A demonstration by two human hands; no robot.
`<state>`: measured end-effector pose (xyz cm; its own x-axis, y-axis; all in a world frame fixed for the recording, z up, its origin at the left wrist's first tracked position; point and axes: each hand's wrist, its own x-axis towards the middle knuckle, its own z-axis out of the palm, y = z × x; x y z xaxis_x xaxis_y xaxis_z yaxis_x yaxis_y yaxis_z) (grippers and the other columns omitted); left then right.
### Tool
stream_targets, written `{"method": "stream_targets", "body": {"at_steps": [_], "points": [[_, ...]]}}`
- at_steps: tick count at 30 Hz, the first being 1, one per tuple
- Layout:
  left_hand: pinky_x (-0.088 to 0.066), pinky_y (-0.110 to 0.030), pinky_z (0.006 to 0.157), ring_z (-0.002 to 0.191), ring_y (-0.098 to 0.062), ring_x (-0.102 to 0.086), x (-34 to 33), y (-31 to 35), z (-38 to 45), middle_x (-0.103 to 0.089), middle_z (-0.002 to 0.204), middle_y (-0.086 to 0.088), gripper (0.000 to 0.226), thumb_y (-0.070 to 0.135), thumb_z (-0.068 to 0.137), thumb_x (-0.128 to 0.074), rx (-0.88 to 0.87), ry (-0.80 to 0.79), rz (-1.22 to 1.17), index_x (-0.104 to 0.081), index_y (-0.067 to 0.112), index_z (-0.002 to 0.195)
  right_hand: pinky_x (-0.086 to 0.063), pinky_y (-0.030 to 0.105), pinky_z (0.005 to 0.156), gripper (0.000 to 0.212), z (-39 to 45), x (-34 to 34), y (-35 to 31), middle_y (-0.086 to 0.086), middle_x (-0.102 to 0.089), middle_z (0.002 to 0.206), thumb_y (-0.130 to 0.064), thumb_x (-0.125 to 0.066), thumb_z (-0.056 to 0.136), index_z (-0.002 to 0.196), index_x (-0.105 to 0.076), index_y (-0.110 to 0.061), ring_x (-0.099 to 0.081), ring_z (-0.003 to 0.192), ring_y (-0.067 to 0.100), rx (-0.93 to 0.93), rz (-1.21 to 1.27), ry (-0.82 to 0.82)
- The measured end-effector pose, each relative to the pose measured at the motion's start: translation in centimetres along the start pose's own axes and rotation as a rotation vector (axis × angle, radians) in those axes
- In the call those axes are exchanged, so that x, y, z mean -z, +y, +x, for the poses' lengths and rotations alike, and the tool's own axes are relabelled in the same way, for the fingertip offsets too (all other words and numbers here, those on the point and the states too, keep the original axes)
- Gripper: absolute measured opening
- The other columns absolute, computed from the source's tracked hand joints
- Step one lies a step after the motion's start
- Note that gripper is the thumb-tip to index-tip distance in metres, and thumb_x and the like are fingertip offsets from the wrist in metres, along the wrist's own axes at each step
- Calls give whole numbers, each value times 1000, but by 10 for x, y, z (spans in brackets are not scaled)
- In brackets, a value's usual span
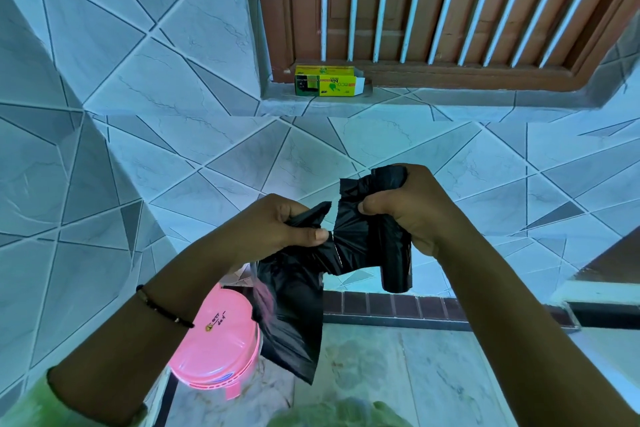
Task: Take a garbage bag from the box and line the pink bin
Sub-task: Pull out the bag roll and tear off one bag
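Observation:
My right hand point(412, 208) grips a roll of black garbage bags point(396, 260), held upright in front of the tiled wall. My left hand point(284, 225) pinches the end bag point(291, 319), which hangs down unfolded. A perforated seam between the two hands is partly torn at its top. The pink bin point(216, 340) stands on the floor below my left forearm with its lid shut; the hanging bag covers its right edge. The yellow-green bag box point(325, 80) lies on the window ledge, its right flap open.
A brown wooden window with white bars point(450, 3) sits above the ledge. Grey patterned tiles point(138, 149) cover the wall. A dark brick-pattern skirting point(391, 305) runs along the floor, with a low step point(602, 291) at the right.

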<state>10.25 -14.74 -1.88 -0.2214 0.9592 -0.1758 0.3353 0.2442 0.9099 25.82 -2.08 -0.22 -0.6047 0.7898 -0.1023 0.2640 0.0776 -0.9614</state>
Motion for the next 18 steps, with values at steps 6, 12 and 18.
{"method": "stream_targets", "body": {"at_steps": [6, 12, 18], "points": [[-38, -21, 56, 48, -7, -50, 0, -6, 2, -55, 47, 8, 26, 31, 76, -73, 18, 137, 135, -66, 22, 53, -56, 48, 76, 15, -1, 5, -6, 16, -63, 76, 12, -69, 65, 78, -64, 6, -63, 70, 28, 13, -22, 34], [-40, -26, 60, 53, -11, -54, -4, -4, 2, -57, 56, 2, 46, 48, 67, -77, 63, 40, 277, -60, 5, 64, -55, 53, 74, 25, -1, 4, -9, 17, -60, 74, 11, -68, 64, 87, -60, 15, -61, 67, 28, 18, -106, 56], [-37, -24, 56, 54, -8, -52, -14, -9, 4, -52, 54, 8, 36, 39, 71, -73, 42, 156, 578, -47, 22, 53, -57, 43, 71, 17, -2, 3, -14, 15, -63, 75, 9, -69, 66, 80, -64, 1, -63, 68, 26, 52, -137, 35]]}}
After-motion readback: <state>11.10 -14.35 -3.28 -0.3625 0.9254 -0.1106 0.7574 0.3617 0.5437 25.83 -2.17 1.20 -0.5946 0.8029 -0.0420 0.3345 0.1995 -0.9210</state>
